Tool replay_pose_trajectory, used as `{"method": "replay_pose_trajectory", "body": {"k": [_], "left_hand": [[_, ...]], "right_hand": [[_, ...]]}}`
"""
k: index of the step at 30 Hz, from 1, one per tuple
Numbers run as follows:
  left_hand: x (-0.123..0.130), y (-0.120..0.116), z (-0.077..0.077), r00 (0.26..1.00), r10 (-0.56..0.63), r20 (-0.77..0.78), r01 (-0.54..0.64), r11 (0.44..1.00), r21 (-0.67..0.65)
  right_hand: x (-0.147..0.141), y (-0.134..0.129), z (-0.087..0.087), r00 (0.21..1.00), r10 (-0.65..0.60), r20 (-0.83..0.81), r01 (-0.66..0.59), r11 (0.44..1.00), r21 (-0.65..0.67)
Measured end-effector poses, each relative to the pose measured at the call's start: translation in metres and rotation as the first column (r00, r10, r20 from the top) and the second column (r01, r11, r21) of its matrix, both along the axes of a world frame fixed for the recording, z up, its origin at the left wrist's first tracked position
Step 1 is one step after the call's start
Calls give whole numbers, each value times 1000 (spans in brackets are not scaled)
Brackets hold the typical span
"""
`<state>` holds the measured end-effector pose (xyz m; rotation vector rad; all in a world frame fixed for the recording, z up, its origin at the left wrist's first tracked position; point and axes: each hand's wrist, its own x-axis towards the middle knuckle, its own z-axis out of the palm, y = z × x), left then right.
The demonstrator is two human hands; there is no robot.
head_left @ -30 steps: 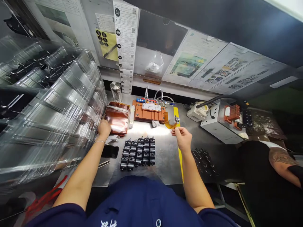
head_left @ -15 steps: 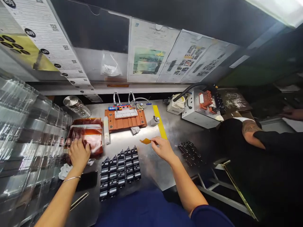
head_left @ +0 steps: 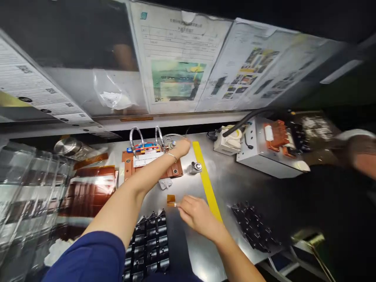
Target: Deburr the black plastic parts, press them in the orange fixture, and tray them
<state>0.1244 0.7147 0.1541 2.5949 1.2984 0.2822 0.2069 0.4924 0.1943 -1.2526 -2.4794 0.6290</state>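
Pinching a small amber film (head_left: 170, 199), the right hand (head_left: 199, 214) has thumb and fingers pressed together at the film's near-right corner. Film sticks out left of the fingertips, mostly clear of them. A small pale bit shows at the pinch; can't tell what it is. Can't tell either if the film touches the tabletop (head_left: 202, 243) or is held just above it.

Left hand (head_left: 182, 148) is well apart from the film, on its far side. That arm crosses over the orange jig (head_left: 172, 173), with the hand at the jig's far-right corner, near the bent metal tubes (head_left: 136, 135). Can't tell if its fingers are spread or pressed together, or if they touch anything.

Around the film: black parts (head_left: 151, 239) in rows on the near-left side, partly under the left arm; crumpled paper (head_left: 165, 183) just beyond, by the jig's front edge; metal canister (head_left: 195, 167) farther out, between jig and yellow tape (head_left: 208, 182).

Amber sheets (head_left: 94, 186) stacked far left, beside clear trays (head_left: 20, 203). More black pieces (head_left: 254, 227) right of the tape. Grey machine (head_left: 255, 152) back right. Another person's arm (head_left: 366, 164) at the right edge, blurred.
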Motion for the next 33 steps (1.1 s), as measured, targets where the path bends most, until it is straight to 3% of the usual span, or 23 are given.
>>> {"method": "replay_pose_trajectory", "body": {"k": [2, 5, 7, 8, 9, 10, 12, 13, 14, 15, 17, 20, 22, 25, 27, 29, 31, 33], "left_hand": [[-17, -15, 1, 1000, -23, 6, 23, 1000, 10], [-73, -47, 4, 991, 14, 132, -27, 995, 96], [-127, -62, 7, 961, 125, 249, -170, 971, 169], [-157, -67, 8, 931, 239, 276, -296, 937, 188], [-187, -70, 8, 870, 405, 282, -464, 866, 187], [-217, -72, 9, 759, 593, 270, -644, 744, 177], [-270, -75, 7, 435, 873, 221, -900, 411, 146], [-292, -76, 5, 305, 936, 175, -950, 286, 123], [-310, -77, 4, 214, 971, 107, -975, 205, 84], [-324, -79, 3, 168, 985, 30, -985, 167, 45], [-340, -85, 2, 188, 976, -111, -982, 189, -5], [-341, -108, 10, 326, 923, -205, -931, 351, 102], [-333, -135, 18, 416, 874, -253, -860, 468, 204], [-312, -186, 17, 519, 753, -405, -780, 611, 137], [-294, -217, 6, 567, 660, -493, -767, 641, -24], [-277, -238, -6, 599, 611, -518, -764, 630, -141], [-265, -249, -11, 624, 600, -500, -754, 631, -183], [-265, -254, -4, 607, 644, -465, -771, 618, -151]], "right_hand": [[10, 1, -9, 994, -48, -95, 45, 998, -34], [18, 8, -21, 976, -89, -201, 71, 993, -99], [16, 14, -23, 966, -114, -234, 89, 989, -115], [14, 17, -23, 961, -128, -243, 103, 988, -114], [10, 19, -21, 958, -137, -251, 113, 988, -107], [5, 21, -19, 956, -139, -258, 117, 988, -99], [-5, 23, -14, 954, -124, -274, 104, 991, -85], [-10, 23, -12, 953, -113, -281, 94, 992, -80], [-15, 23, -10, 953, -104, -285, 85, 993, -78], [-20, 22, -8, 954, -94, -284, 75, 994, -76], [-29, 19, -4, 960, -79, -267, 63, 996, -68], [-37, 13, 3, 968, -54, -244, 41, 997, -58], [-39, 8, 7, 969, -49, -244, 35, 998, -59], [-42, 1, 11, 967, -54, -249, 40, 997, -61], [-45, -5, 11, 966, -52, -254, 37, 997, -63], [-50, -10, 12, 964, -38, -262, 21, 998, -66], [-53, -14, 13, 964, -19, -266, 0, 997, -73], [-55, -17, 15, 965, -14, -263, -10, 996, -88]]}}
